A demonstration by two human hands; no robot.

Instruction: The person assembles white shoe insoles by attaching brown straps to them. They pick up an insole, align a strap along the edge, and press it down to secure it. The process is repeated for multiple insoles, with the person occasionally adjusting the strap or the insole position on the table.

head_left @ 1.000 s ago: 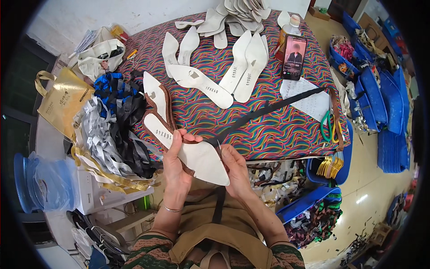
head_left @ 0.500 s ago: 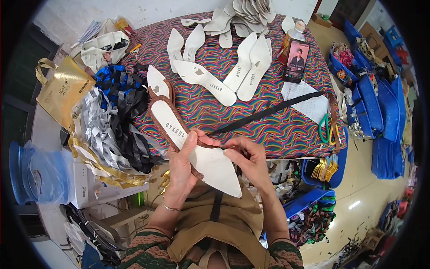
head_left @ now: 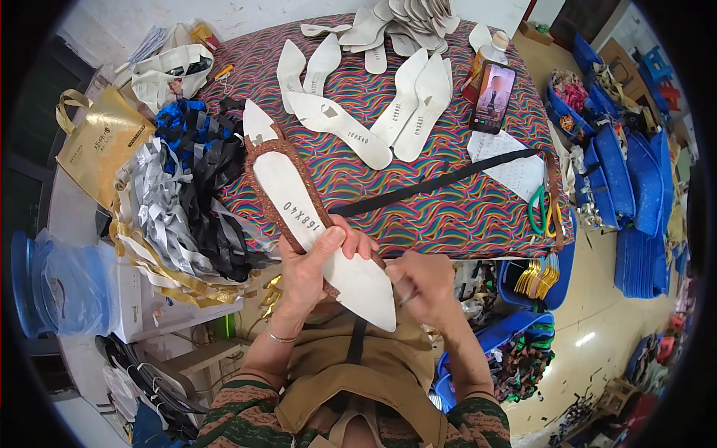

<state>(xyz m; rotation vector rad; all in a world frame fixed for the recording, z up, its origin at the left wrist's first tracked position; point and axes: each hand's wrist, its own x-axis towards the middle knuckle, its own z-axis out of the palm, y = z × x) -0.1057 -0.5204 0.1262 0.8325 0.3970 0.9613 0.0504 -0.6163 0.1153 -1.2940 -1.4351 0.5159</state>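
My left hand (head_left: 308, 272) grips a white pointed insole (head_left: 287, 187), thumb on top and fingers round its middle. Its toe points down toward my apron. A brown glittery edging strip (head_left: 270, 207) runs round the heel and along the sides. At the toe's right edge, my right hand (head_left: 426, 287) is curled with its fingertips pinched on that strip; the fingertips are partly hidden and slightly blurred. Just beyond the heel lies another white insole (head_left: 258, 123) with brown edging. A black strip (head_left: 441, 181) stretches across the table to the right, behind my hands.
Several bare white insoles (head_left: 343, 131) lie across the patterned tablecloth (head_left: 448, 224), with a stack (head_left: 418, 19) at the back. A phone (head_left: 493, 97) leans on a bottle (head_left: 494, 48). Green-handled scissors (head_left: 536, 211) rest at the right. Silver and black strips (head_left: 175, 216) heap up left.
My right hand has slid down toward me along the toe's right edge, and brown edging now shows there. The left hand keeps its hold on the insole.
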